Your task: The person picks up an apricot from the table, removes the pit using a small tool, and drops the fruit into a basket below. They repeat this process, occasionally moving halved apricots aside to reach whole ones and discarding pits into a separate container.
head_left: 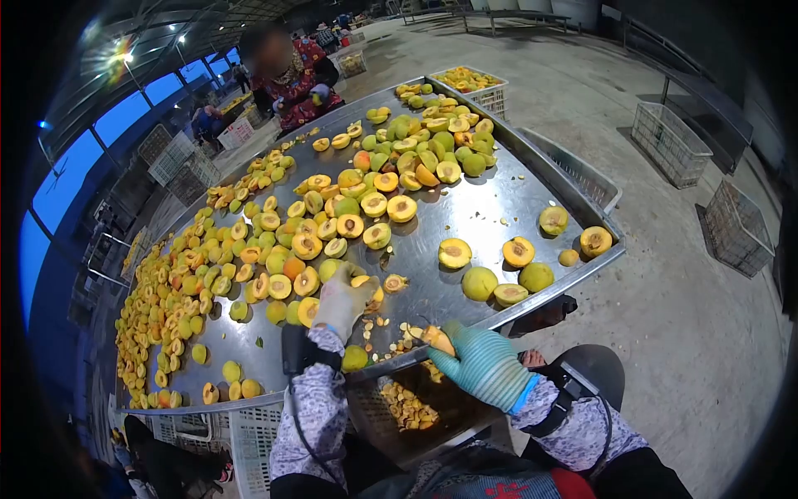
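Note:
My left hand (343, 301), in a pale glove, is at the table's near side with its fingers curled around a yellow peach half (366, 287). My right hand (484, 363), in a teal striped glove, is closed at the near rim around a tan-orange piece (437, 339); whether this is fruit or a handle I cannot tell. Between the hands, small pale pits and scraps (407, 331) lie on the metal table (432, 291). A browned peach half (395, 284) sits just right of my left fingers. A whole green-yellow peach (355, 358) rests by the near edge.
Many halved peaches (291, 241) cover the left and middle of the table. Below the near rim, a crate (407, 407) contains cut pieces. A person (295, 83) works at the far side. Plastic crates (669, 145) stand on the floor at right, and a filled crate (471, 81) adjoins the far corner.

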Motion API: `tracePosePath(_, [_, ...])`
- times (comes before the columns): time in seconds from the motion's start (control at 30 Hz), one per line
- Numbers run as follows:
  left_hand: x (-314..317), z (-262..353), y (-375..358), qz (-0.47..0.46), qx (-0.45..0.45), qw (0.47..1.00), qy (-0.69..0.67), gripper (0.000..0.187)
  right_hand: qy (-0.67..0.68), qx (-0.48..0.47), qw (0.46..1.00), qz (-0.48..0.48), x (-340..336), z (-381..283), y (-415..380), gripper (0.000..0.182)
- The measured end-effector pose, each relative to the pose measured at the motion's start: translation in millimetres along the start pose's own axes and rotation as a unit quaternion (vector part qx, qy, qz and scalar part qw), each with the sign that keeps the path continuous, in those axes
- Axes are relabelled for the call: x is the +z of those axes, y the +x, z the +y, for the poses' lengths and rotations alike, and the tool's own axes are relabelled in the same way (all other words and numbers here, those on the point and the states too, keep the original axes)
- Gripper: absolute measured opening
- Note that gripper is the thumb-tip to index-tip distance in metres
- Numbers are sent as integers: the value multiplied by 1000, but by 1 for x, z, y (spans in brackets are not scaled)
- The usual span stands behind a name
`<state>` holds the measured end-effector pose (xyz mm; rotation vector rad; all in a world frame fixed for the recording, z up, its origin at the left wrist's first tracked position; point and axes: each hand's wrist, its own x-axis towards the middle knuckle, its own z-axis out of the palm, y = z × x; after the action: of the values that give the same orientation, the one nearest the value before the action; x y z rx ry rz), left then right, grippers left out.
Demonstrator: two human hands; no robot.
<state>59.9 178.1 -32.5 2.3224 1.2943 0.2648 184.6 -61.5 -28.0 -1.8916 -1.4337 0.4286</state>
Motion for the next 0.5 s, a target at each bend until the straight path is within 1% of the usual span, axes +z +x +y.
tracePosePath(0.03, [5,-3,-9,-1,-25,964,-266,43,7,-4,1000,-1,7,1,1,35])
tracePosePath(0.07, [9,-6,-19,-1,-47,857,-513,42,15,-8,1000,-2,11,-1,2,35])
tracePosePath(0.1, [5,-5,-36,-7,5,833,-553,44,34,-2,999,-16,12,-7,3,38])
tracePosePath(0.13, [1,1,-52,-6,5,834,-552,44,34,-2,999,-16,17,-9,3,38])
tracePosePath(0.2, [3,19,-82,-5,21,701,-713,43,78,-20,997,9,29,-11,4,43])
tracePosePath(0.23, [11,15,-90,63,121,817,-561,43,77,-21,997,11,30,-16,6,49])
tracePosePath(0.27, [16,9,-94,66,121,816,-561,43,77,-24,997,10,34,-18,7,49])
tracePosePath(0.3, [21,3,-96,-1,111,702,-703,47,69,-31,997,23,40,-19,7,50])
tracePosePath(0.33, [25,-2,-97,-68,99,561,-819,51,61,-37,997,37,44,-20,7,50])
tracePosePath(0.37, [24,5,-103,-22,90,568,-818,62,60,-39,997,36,44,-23,8,50])
tracePosePath(0.4, [20,8,-109,-21,90,567,-818,62,60,-28,998,19,43,-25,9,51])
tracePosePath(0.43, [16,10,-114,118,207,796,-557,60,59,-17,998,1,43,-27,9,52])
tracePosePath(0.47, [14,10,-117,238,291,903,-209,58,59,-18,998,-1,44,-26,10,52])
tracePosePath(0.5, [14,9,-117,239,290,903,-209,58,50,-12,999,3,46,-25,11,52])
